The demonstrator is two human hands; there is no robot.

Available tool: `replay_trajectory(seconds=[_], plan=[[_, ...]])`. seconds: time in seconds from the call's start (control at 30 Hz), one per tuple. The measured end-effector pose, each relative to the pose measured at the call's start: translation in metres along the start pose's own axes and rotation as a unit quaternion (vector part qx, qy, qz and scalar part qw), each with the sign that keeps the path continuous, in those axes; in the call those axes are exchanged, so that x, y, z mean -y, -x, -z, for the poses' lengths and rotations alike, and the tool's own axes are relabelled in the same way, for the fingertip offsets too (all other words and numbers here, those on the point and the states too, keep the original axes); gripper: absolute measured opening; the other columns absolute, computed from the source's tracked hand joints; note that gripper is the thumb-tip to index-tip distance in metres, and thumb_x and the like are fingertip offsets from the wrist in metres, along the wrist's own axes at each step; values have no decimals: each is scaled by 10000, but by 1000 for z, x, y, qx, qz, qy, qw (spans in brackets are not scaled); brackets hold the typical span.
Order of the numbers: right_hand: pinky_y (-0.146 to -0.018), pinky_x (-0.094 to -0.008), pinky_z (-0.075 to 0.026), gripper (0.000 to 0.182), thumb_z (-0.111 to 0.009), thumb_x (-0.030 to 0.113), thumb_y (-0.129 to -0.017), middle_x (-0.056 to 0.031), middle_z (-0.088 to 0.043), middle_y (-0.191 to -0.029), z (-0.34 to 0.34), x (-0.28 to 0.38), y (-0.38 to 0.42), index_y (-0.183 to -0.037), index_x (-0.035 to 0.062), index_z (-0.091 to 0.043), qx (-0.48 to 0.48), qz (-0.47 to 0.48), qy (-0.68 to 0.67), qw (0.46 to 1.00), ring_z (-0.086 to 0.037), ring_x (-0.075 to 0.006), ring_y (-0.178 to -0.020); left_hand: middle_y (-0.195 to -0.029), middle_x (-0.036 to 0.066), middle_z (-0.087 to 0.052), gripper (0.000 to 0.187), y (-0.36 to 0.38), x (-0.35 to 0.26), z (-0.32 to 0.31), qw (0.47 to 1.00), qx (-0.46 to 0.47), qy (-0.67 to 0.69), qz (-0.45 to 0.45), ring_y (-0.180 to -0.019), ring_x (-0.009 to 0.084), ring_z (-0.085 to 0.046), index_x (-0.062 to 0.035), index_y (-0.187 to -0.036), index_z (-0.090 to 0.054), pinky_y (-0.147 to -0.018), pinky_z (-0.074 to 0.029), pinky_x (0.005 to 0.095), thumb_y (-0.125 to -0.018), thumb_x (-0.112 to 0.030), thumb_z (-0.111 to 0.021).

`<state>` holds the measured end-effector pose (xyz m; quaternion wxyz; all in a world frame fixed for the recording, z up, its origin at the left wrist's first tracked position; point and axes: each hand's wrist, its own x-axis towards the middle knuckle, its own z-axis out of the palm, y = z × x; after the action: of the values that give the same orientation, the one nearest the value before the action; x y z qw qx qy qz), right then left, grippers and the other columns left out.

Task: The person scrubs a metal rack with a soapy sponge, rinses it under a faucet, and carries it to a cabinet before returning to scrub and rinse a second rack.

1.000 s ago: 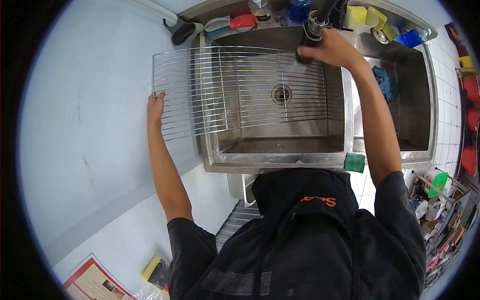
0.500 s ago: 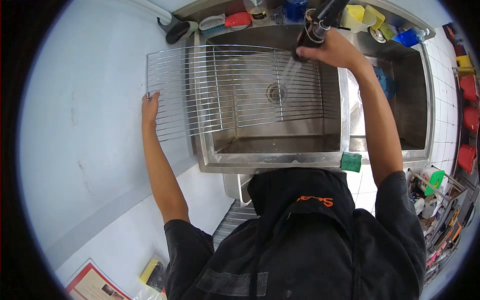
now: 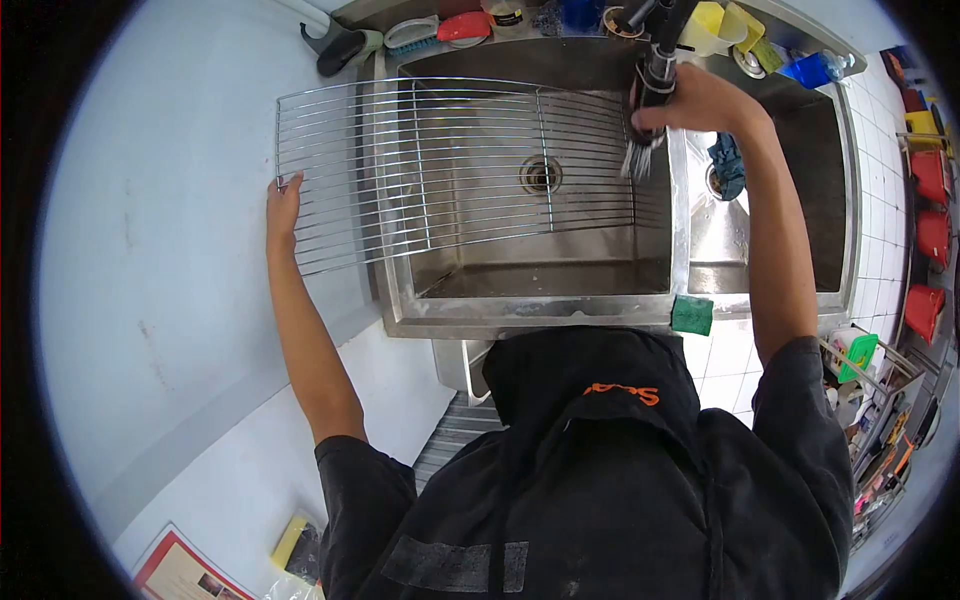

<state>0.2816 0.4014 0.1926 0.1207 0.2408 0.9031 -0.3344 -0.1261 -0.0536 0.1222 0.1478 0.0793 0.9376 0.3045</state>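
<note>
My left hand (image 3: pixel 284 205) grips the left end of a wire rack (image 3: pixel 420 170). The rack slants over the left rim of the steel sink (image 3: pixel 535 306), with its right end down in the left basin. In my right hand (image 3: pixel 700 103) is a black spray nozzle (image 3: pixel 655 90) on a hose, held above the rack's right end. Water streams down from it near the basin divider (image 3: pixel 679 230). A round drain (image 3: pixel 540 175) shows through the rack's wires.
Along the back ledge lie a scrub brush (image 3: pixel 412 38), a red item (image 3: pixel 465 28), a yellow container (image 3: pixel 707 32) and a blue bottle (image 3: pixel 818 69). A green scouring pad (image 3: pixel 692 315) rests on the front rim. A dark cloth (image 3: pixel 727 165) lies in the right basin. A wall (image 3: pixel 150 250) stands close on the left.
My right hand has moved the spray nozzle rightward and slightly down, so the water falls near the rack's right end. The whole view has shifted a little; my left hand still holds the rack.
</note>
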Motion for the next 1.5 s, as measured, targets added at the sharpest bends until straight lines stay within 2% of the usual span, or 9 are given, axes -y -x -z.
replay_trajectory(seconds=[0.07, 0.33, 0.6, 0.77, 0.97, 1.07, 1.2, 1.3, 1.5], plan=[[-655, -324, -567, 434, -803, 409, -787, -97, -730, -880, -9, -5, 1, -1067, 90, -713, 68, 26, -79, 994, -690, -180, -703, -1317, 213, -578, 761, -6, 8, 0, 1000, 5, 10, -13, -1218, 297, -550, 66, -1419, -429, -1034, -420, 391, -901, -432, -680], [-691, -301, -581, 363, -787, 317, -861, -88, -709, -912, -47, 45, -9, -1098, 56, -699, 6, 194, -300, 934, -684, -164, -778, -1303, 206, -591, 735, 0, -1, 1, 999, 10, 30, 2, -1201, 294, -559, 66, -1396, -459, -1033, -415, 377, -893, -422, -680], [-780, -311, -559, 309, -729, 251, -920, -60, -682, -967, -69, 73, -30, -1144, 42, -686, -102, 211, -300, 925, -654, -151, -856, -1349, 177, -581, 707, 7, -2, 17, 996, 50, 69, 35, -1239, 278, -541, 30, -1397, -487, -1034, -404, 382, -903, -447, -653], [-764, -306, -554, 308, -749, 240, -886, -56, -682, -948, -53, 73, -9, -1124, 53, -694, -8, 187, -309, 932, -656, -151, -853, -1448, 139, -522, 659, 14, -14, 60, 962, 182, 197, 55, -1291, 293, -528, -26, -1450, -456, -1010, -434, 405, -964, -454, -572], [-770, -324, -570, 344, -783, 307, -857, -78, -705, -943, -51, 75, 6, -1090, 65, -711, -43, 195, -310, 930, -681, -174, -856, -1598, 122, -351, 706, 77, -64, 74, 861, 309, 391, -109, -1444, 328, -385, -89, -1564, -296, -1143, -354, 481, -1024, -537, -376], [-823, -338, -555, 334, -785, 310, -856, -68, -705, -947, -51, 79, 16, -1078, 71, -714, -45, 197, -290, 935, -678, -172, -890, -1651, 97, -247, 693, 98, -63, 15, 566, 448, 673, -162, -1496, 310, -284, -177, -1598, -239, -1186, -252, 560, -1030, -570, -289], [-847, -337, -547, 327, -787, 307, -855, -56, -706, -946, -53, 86, 28, -1068, 70, -715, -30, 156, -313, 936, -675, -169, -906, -1666, 68, -207, 720, 133, -42, -73, 613, 435, 657, 63, -1518, 360, -200, -232, -1603, -222, -1174, -194, 657, -1008, -636, -266], [-846, -329, -547, 332, -788, 310, -855, -53, -709, -949, -55, 83, 30, -1070, 68, -715, -40, 163, -324, 931, -676, -168, -909, -1654, 110, -224, 751, 131, -19, -75, 513, 550, 647, 124, -1493, 419, -231, -195, -1597, -242, -1143, -206, 705, -1002, -653, -272], [-864, -321, -509, 303, -749, 258, -873, -34, -685, -995, -66, 85, 24, -1104, 67, -703, -30, 168, -337, 926, -633, -149, -954, -1622, 218, -244, 860, 120, 24, -92, 495, 616, 554, 261, -1428, 548, -279, -83, -1575, -264, -1076, -277, 757, -967, -674, -407]])
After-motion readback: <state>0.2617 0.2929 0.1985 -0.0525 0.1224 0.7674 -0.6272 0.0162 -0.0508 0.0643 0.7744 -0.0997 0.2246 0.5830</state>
